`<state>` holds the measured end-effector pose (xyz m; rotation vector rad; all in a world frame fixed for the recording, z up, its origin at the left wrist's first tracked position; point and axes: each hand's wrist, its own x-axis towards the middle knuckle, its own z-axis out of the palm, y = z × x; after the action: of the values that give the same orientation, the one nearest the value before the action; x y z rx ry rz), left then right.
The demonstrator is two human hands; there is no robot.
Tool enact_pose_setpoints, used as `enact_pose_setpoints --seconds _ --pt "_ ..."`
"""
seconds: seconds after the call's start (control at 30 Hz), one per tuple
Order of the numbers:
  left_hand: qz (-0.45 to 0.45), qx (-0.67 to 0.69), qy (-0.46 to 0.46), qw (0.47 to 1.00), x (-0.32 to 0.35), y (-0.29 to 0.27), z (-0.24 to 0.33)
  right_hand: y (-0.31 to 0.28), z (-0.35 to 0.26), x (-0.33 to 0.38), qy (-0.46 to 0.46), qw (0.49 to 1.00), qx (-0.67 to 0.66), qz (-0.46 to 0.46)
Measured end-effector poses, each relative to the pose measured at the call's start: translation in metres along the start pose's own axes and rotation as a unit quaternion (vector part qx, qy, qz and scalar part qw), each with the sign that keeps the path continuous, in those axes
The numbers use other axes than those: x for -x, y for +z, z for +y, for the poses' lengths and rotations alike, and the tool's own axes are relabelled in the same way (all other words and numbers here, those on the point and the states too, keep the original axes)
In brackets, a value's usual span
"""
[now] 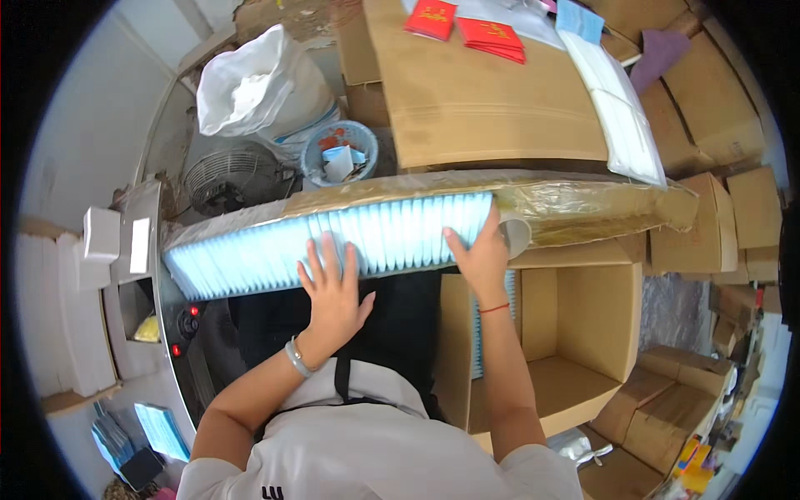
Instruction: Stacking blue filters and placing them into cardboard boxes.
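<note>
Now a long row of light blue packs (400,229) stands side by side on a long surface (583,212) with shiny brown tape. The left hand (335,292) is open, its fingers spread and touching the front of the row. The right hand (482,254) grips the row's right end, with its thumb on the packs. Just below the right hand is an open brown box (596,325). Behind the row sits a blue bucket (312,158).
</note>
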<state>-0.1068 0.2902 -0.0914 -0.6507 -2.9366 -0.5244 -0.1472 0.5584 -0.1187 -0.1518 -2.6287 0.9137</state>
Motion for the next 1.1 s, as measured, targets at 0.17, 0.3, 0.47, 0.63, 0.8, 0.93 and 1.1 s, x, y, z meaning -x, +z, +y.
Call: enact_pose_setpoints --seconds 0.17,0.3,0.47,0.63,0.8,0.93,1.1 --pt "0.036 -0.014 -0.004 0.999 -0.003 0.007 -0.010 0.001 -0.023 0.007 0.058 0.991 0.113 0.029" --pt "0.050 0.044 0.054 0.996 -0.009 0.004 0.025 0.008 -0.015 0.001 0.103 0.979 0.165 0.059" --pt "0.119 0.169 0.073 0.976 -0.042 0.038 0.058 0.018 0.004 -0.005 0.114 0.978 0.164 0.060" --pt "0.042 0.381 0.038 0.923 -0.022 0.037 0.046 0.016 0.011 -0.002 0.093 0.979 0.166 0.067" --pt "0.001 0.434 -0.121 0.893 -0.008 0.022 -0.014 -0.004 -0.019 -0.005 0.150 0.967 0.201 -0.043" --pt "0.158 -0.035 0.040 0.986 -0.003 -0.008 -0.034 -0.026 -0.047 -0.010 0.105 0.910 0.401 -0.014" --pt "0.093 0.214 -0.006 0.972 0.047 0.001 -0.051 -0.009 -0.044 -0.004 0.015 0.961 0.273 0.048"
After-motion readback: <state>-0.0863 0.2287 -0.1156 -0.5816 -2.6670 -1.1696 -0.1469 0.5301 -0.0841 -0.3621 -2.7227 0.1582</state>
